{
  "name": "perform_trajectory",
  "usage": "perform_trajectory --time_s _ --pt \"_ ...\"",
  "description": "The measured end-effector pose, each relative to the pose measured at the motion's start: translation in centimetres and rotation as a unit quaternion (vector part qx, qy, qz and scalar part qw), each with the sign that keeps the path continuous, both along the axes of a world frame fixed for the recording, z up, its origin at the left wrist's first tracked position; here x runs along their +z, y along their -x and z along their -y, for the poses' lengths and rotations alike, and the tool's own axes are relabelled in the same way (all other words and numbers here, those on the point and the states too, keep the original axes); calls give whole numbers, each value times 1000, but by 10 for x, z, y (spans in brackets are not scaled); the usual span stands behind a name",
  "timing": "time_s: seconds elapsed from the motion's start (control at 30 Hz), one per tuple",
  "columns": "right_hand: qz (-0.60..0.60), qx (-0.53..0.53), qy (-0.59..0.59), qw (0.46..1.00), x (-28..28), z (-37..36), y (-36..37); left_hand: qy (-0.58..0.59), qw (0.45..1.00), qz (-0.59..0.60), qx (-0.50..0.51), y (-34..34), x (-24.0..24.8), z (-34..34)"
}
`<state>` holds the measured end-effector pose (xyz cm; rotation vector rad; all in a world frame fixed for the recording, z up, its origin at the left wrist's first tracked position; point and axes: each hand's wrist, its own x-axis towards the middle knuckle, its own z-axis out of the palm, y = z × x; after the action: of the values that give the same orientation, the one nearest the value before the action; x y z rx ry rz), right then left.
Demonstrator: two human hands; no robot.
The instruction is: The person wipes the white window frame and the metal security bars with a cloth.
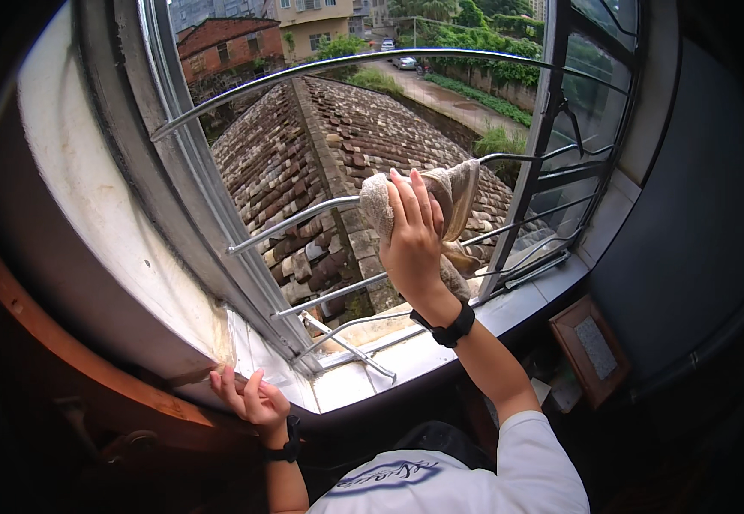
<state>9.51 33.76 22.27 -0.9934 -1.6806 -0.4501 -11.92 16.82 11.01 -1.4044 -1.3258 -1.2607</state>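
Note:
My right hand (413, 244) is closed over a beige cloth (458, 193), pressing it around a horizontal metal bar (295, 224) of the window guard. Part of the cloth hangs below the bar, to the right of my fingers. My left hand (256, 401) is low on the left, beside the lower corner of the white wall (132, 248) and a brown wooden edge (162, 398). Its fingers are bent and apart, with nothing visible between them. Both wrists carry a black band.
The metal window frame (209, 206) stands left, and a dark-framed window sash (552, 128) is swung out right. A metal stay (351, 347) crosses the white tiled sill (351, 385). Outside lies a tiled roof (261, 146). A brown framed box (591, 351) is at the right.

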Motion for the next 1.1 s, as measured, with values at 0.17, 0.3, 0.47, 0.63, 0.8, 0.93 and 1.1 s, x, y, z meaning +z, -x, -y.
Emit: perform_trajectory --time_s 0.17,0.3,0.47,0.63,0.8,0.93,1.1 --pt "38 61 -20 997 7 22 63 11 1000 0 4 2 -3 4" --pt "123 100 -59 986 5 43 104 14 1000 1 -4 3 -3 4" --pt "135 84 -42 986 7 38 84 18 1000 4 3 4 -3 9" --pt "83 23 -14 996 13 16 24 26 1000 0 -4 4 -2 10" --pt "71 -67 -17 995 5 -17 -51 19 1000 -1 -2 4 -5 7" --pt "54 -105 -30 993 23 -40 -92 21 1000 0 10 7 -4 10" --pt "-49 -148 -15 988 23 -81 -168 14 1000 10 0 1 -5 3"
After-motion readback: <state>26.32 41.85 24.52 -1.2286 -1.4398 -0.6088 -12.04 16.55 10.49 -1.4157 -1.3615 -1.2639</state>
